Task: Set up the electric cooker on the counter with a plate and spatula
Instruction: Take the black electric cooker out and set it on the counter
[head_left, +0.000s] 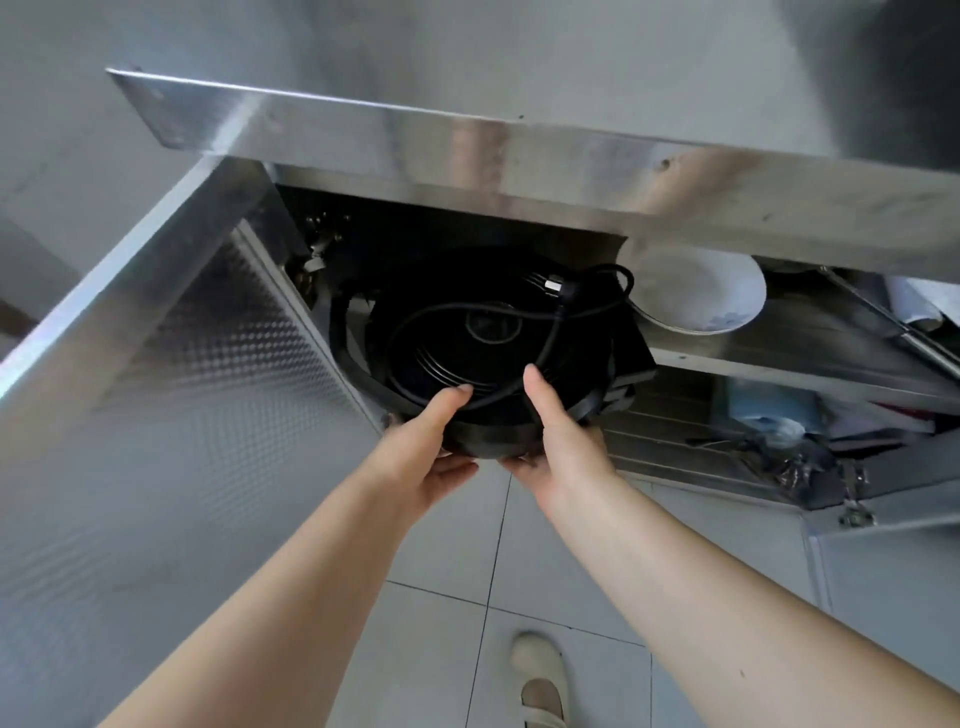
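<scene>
The steel tabletop (571, 156) is overhanging the open cabinet, its front edge sitting just above the black electric cooker (483, 353), which is half out over the shelf (779, 343) lip. The tiled floor (545, 561) below is lying open. Left hand (426, 457) and right hand (561, 447) are both gripping the cooker's near rim, fingers (535, 384) wrapped closed, thumbs pinning the power cord (545, 332). A white plate (701, 296) is resting just beside it.

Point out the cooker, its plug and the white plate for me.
cooker (483, 332), head view, centre of its black top.
plug (551, 286), head view, plug body at the cord's end.
white plate (701, 296), head view, its inner face.
</scene>
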